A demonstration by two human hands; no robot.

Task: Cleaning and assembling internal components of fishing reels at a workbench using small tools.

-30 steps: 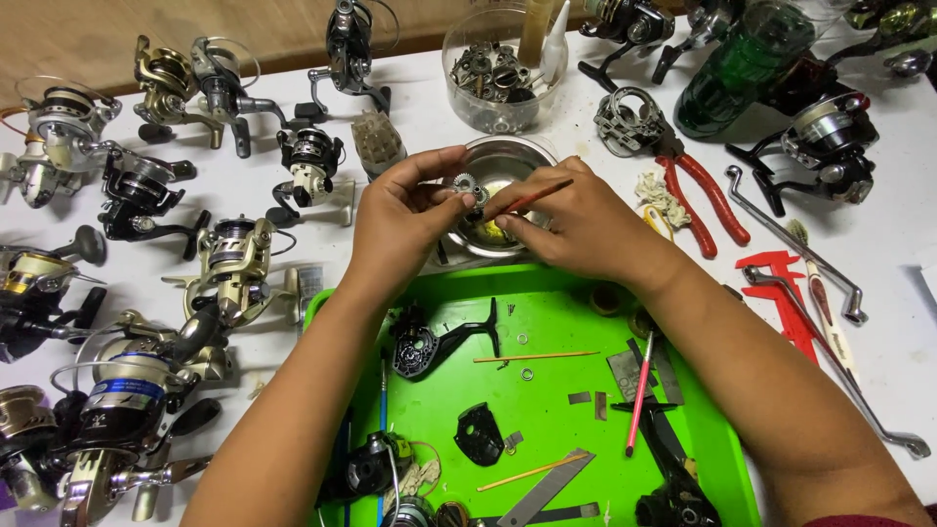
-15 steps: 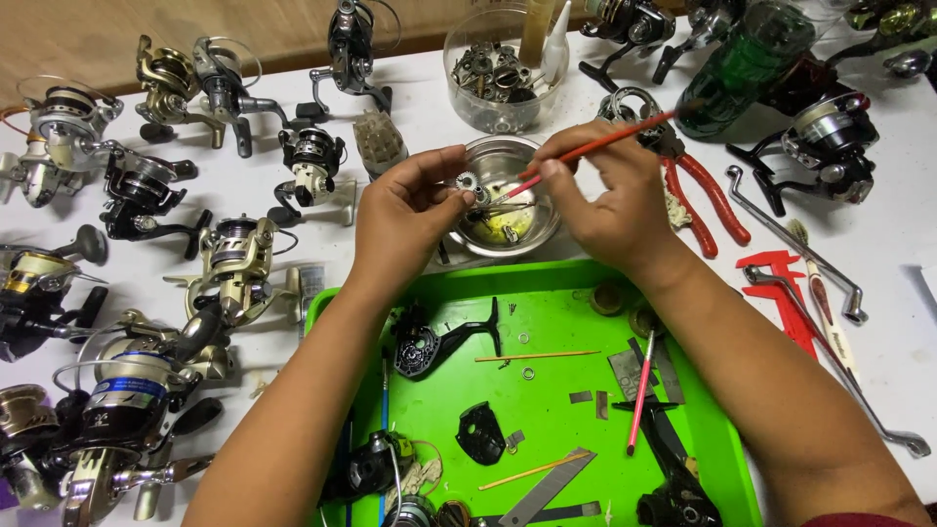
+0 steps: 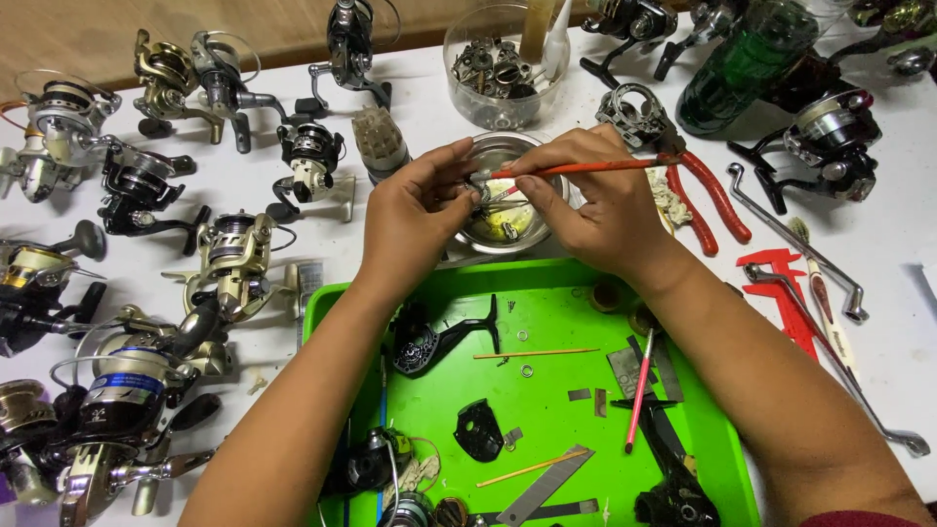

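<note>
On the left side of the white table [image 3: 410, 117], many fishing reels [image 3: 234, 259] are lying in rows, well apart from the work. The left hand [image 3: 415, 210] is closing its fingertips around a small metal reel part [image 3: 478, 192] and is holding it just above the metal bowl [image 3: 508, 156], which is standing between the green tray [image 3: 547, 312] and the clear plastic jar [image 3: 503, 68]. The right hand [image 3: 600, 200] is pinching a thin red-handled brush [image 3: 586, 168] between thumb and fingers, in a narrow grip, and the brush tip is touching the part.

To do this brushing well, I think the left fingers should be keeping the part steady and low over the bowl, so that any drip or loose piece is falling into the yellowish liquid and not onto the table. The brush strokes should be staying short and light — the part is small and could be slipping out of the pinch. Turning the part a little by the left fingertips, not moving the brush far, is probably giving better control.

To the right, red-handled pliers [image 3: 708, 195] and a bent metal wrench [image 3: 795, 239] are lying near the right forearm — the arm should be staying clear of them
</note>
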